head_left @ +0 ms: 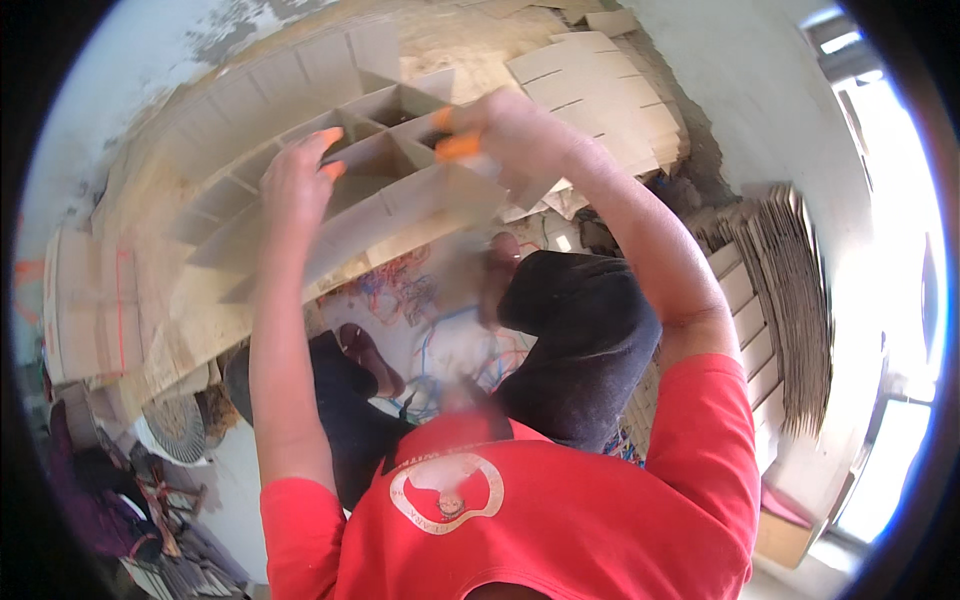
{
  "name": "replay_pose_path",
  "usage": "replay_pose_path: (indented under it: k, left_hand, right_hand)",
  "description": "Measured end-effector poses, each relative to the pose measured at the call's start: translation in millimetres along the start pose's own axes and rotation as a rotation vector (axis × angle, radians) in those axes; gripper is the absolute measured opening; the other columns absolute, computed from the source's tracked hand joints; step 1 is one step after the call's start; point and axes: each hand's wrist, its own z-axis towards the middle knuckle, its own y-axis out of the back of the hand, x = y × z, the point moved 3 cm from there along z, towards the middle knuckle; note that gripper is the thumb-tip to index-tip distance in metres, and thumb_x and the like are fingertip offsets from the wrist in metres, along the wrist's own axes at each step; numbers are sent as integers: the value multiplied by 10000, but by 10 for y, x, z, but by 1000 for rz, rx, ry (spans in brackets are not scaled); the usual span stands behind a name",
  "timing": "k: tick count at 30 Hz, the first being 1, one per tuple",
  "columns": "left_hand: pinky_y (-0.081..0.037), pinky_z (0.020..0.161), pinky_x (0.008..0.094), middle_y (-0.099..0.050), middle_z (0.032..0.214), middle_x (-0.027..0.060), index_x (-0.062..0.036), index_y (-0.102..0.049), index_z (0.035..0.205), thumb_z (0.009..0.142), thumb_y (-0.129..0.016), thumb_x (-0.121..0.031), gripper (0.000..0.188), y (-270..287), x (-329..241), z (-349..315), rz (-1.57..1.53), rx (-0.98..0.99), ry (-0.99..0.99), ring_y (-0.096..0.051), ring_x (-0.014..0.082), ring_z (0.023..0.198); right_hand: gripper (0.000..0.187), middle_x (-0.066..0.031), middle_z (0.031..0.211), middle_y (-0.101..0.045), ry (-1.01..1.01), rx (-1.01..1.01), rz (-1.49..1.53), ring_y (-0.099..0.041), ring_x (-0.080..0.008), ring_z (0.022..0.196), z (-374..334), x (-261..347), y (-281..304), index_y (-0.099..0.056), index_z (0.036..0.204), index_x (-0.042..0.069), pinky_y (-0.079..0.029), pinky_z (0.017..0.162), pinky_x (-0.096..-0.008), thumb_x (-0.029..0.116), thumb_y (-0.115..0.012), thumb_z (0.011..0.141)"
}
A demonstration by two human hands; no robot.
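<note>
In front of me stands a grid of slotted cardboard dividers (375, 155), its strips crossing upright to form open cells. My left hand (297, 185) is at the grid's left middle, with orange coverings on the thumb and a finger. Those two fingers straddle a cardboard strip and appear to pinch it. Over the grid's right end is my right hand (505, 130), also with orange-covered fingertips. Motion smears it, so its grip is unclear. Below it, a blurred cardboard piece (465, 195) slants toward my knee.
Flat slotted cardboard sheets (595, 95) lie at the far right of the work surface. A tall stack of cardboard strips (790, 300) stands to my right. Upright cardboard panels (290, 85) line the back. Colourful cords (400, 285) lie on the floor between my feet. A round fan (173, 428) is at lower left.
</note>
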Motion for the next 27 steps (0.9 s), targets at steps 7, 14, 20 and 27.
replay_pose_path:
  k: [7,14,20,27]
  left_hand:
    - [-479,927,323,-677,1169,86,-29,-648,1211,807,-743,-45,415,419,-250,-475,-111,-246,-25,-631,189,1060]
    - [-500,868,314,-691,1044,90,-43,-698,1137,798,-773,-66,348,521,-48,-785,-112,-319,79,-635,188,952]
    - [-520,793,289,-696,969,84,-18,-704,1114,815,-764,-69,309,497,-6,-881,-224,-282,197,-642,143,866]
    - [-523,742,296,-690,914,108,-5,-708,1087,813,-771,-80,291,500,-57,-907,-272,-293,126,-643,154,820]
  right_hand:
    - [750,-198,1279,-562,-684,-683,-479,-471,-362,1249,-570,-2721,-119,-416,1410,75,-407,1021,-403,425,-717,818]
    - [719,-203,1167,-635,-958,-536,-261,-575,-355,1143,-824,-3191,-155,-573,1185,32,-468,938,-411,487,-811,680]
    - [483,-203,999,-683,-907,-823,-31,-652,-341,985,-875,-3261,-163,-667,1018,44,-495,845,-423,424,-764,737]
    - [283,-230,794,-666,-762,-1060,210,-667,-338,818,-961,-3646,-157,-732,957,62,-484,761,-423,309,-660,839]
